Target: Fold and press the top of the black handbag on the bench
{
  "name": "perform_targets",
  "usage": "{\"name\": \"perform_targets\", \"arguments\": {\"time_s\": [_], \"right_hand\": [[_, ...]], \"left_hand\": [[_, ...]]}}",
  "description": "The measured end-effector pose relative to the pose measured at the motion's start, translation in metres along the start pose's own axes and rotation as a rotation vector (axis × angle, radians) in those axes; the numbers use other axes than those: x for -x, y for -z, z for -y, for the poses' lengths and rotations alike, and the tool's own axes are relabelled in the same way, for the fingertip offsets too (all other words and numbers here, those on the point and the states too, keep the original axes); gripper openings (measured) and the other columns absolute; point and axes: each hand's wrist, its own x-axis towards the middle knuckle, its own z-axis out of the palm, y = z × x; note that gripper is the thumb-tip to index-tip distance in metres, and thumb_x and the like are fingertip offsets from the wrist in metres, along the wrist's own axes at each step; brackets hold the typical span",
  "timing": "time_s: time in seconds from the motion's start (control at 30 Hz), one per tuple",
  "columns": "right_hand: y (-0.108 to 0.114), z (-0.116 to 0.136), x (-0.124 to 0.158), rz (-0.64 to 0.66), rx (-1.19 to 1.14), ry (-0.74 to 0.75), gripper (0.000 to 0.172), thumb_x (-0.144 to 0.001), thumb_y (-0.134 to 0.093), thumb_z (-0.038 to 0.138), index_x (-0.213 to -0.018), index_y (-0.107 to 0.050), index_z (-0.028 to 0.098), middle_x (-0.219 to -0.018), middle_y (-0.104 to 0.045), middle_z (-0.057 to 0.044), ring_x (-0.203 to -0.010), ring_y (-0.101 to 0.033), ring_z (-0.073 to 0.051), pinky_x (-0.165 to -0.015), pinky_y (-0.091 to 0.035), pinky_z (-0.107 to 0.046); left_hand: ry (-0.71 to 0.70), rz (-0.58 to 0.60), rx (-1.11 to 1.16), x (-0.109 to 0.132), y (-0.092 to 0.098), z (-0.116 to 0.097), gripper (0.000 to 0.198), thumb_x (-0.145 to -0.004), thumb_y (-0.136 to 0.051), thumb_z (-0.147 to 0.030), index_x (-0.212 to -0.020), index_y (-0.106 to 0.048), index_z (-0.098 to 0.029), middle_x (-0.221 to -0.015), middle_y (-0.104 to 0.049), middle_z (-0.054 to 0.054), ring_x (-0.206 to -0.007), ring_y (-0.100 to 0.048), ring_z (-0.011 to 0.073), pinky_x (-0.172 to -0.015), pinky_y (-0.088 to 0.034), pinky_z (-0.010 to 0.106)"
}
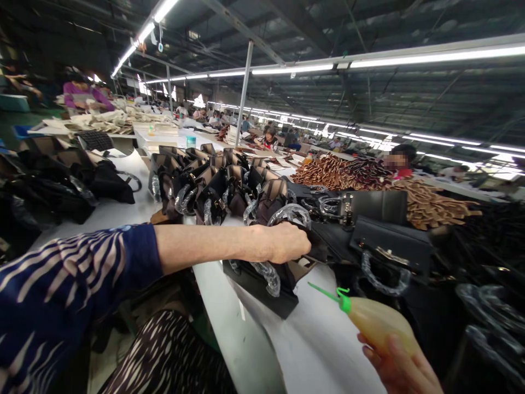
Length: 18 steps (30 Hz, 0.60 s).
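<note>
In my right hand [397, 361] is a squeeze bottle [379, 323] of yellowish liquid with a green cap and a thin green nozzle. The nozzle points up and left, apart from the bags. My left hand [287, 243] reaches across with its fingers curled down over the top of a black handbag [262, 284], gripping its upper edge; the fingertips are hidden. That bag lies tilted on the white tabletop [311, 345], its handle [268, 276] wrapped in clear plastic.
Several black handbags [213, 191] stand in rows beyond my left arm, and more [389, 251] lie to the right. Piles of brown strips [340, 172] sit farther back. Dark bags [65, 175] cover the left table. Other people work in the background.
</note>
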Motion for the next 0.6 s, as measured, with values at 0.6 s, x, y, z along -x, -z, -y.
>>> {"name": "perform_targets", "arguments": {"time_s": [0.6], "right_hand": [[-0.035, -0.002, -0.024, 0.092, 0.153, 0.203, 0.071, -0.073, -0.077, 0.049, -0.130, -0.044, 0.022, -0.115, -0.060, -0.010, -0.088, -0.064, -0.027, -0.072, -0.055, -0.032]], "left_hand": [[-0.101, 0.125, 0.148, -0.055, -0.010, 0.053, 0.009, -0.067, -0.079, -0.021, -0.069, -0.071, -0.017, -0.066, -0.067, 0.001, -0.063, -0.056, 0.0161, -0.059, -0.043, 0.026]]}}
